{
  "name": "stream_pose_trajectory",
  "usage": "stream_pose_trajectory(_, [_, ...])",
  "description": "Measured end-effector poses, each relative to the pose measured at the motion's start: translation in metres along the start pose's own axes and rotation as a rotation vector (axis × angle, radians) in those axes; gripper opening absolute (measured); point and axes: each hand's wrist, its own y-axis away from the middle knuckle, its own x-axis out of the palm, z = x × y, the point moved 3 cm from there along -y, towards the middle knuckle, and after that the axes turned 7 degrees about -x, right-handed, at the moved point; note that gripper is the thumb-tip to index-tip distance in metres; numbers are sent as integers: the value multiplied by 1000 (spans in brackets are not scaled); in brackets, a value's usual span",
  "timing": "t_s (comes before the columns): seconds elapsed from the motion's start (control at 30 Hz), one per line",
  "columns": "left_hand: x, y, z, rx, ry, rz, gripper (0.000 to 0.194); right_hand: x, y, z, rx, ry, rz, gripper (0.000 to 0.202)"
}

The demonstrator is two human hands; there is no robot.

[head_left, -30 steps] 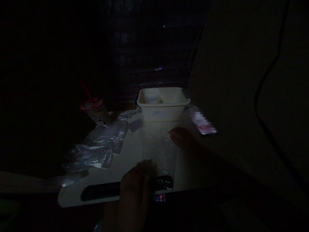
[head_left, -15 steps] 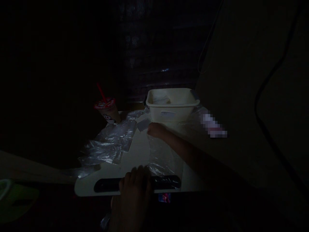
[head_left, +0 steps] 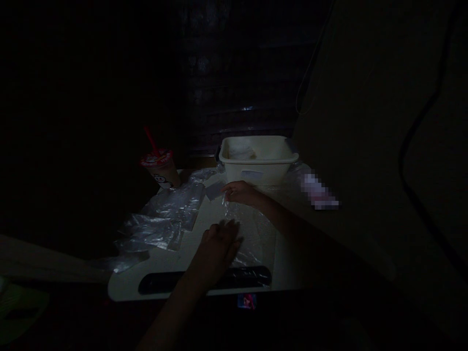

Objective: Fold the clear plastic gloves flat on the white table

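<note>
My right hand (head_left: 239,192) pinches the far edge of a clear plastic bag (head_left: 248,234) that lies on the white table (head_left: 197,248). Nearer to me, my left hand (head_left: 221,243) hovers at or rests on the bag's left side with its fingers apart; contact is hard to tell in the dark. A small grey card (head_left: 214,190) lies just left of my right hand. More clear plastic bags (head_left: 161,222) are spread over the left of the table. The black strip (head_left: 161,282) at the front edge is partly behind my left forearm.
A white bin (head_left: 259,170) with crumpled plastic in it stands at the back. At the back left is a cup (head_left: 164,173) with a red lid and straw. A blurred-out item (head_left: 319,192) lies at the right. Something green shows at lower left.
My left hand has left the black strip and moved forward onto or over the bag. My right hand has lifted the bag's far edge a little.
</note>
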Motion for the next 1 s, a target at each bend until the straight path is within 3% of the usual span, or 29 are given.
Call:
stream_pose_trajectory(0.13, [11,-8,1,-8,-134,-26,36,-10,11,2,-4,-27,0,11])
stream_pose_trajectory(0.33, [14,-5,0,-33,-150,-56,37,-25,37,-2,-36,30,-15,4])
stream_pose_trajectory(0.5, [13,-3,1,-28,-129,-47,34,-29,63,-5,-347,371,-43,8])
stream_pose_trajectory(0.6, [9,-1,-1,-9,-83,-37,32,-27,74,-11,-427,527,-56,9])
stream_pose_trajectory(0.8, [-4,-11,17,-90,114,-113,34,-27,83,-24,-407,650,-105,13])
stream_pose_trajectory(1.0, [4,-48,41,21,95,-92,32,-27,84,-27,-364,639,-58,22])
